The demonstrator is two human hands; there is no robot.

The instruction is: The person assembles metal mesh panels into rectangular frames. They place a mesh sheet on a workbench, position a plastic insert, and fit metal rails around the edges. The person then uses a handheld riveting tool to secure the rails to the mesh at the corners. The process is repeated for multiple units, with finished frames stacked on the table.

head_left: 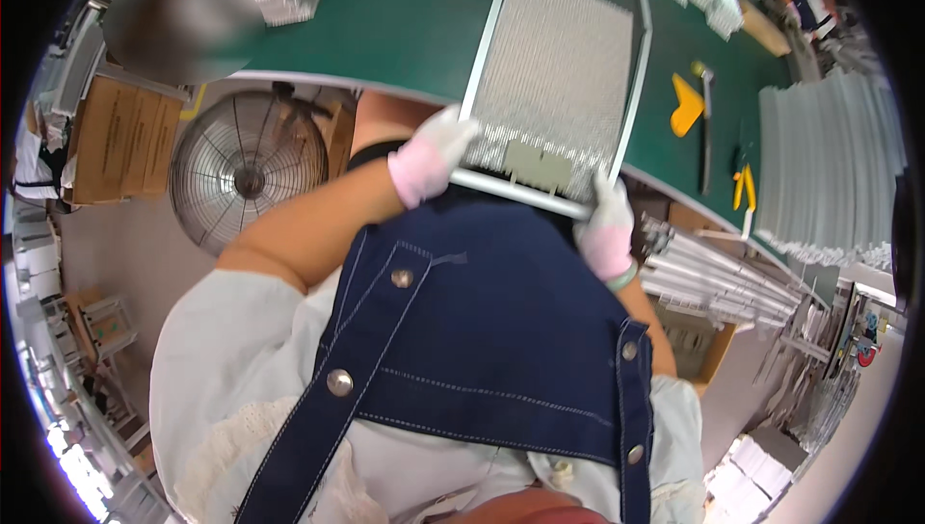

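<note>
My left hand [431,160]: gloved, closed on the near left corner of the filter panel [557,81], fingers curled over the edge of its metal frame.
My right hand [607,225]: gloved, closed on the near right end of the same frame rail, thumb up on the pleated face.
Filter panel: a flat rectangle of fine silver pleats in a thin pale frame, lying on the green table [405,13] with its near edge hanging past the table edge toward my apron [482,331].
Panel against my grip: both hands are on the near rail only; the whole body of the panel stretches away from me, well beyond my fingers.
Loose rail: the frame strip [640,52] on the right side looks splayed away from the pleats at its far end.
Risk, slipping: held by one edge, the panel could tip or slide off the table if I pull it further toward me.
Risk, crushing: my thumbs and fingertips press near the pleats; I think they would dent easily.
Risk, frame: the splayed strip could come away or snag.
Nearby: a yellow tool [685,105] and a hammer [705,129] to the right, a stack of panels [829,168] beyond them, a fan [248,177] below the table.
</note>
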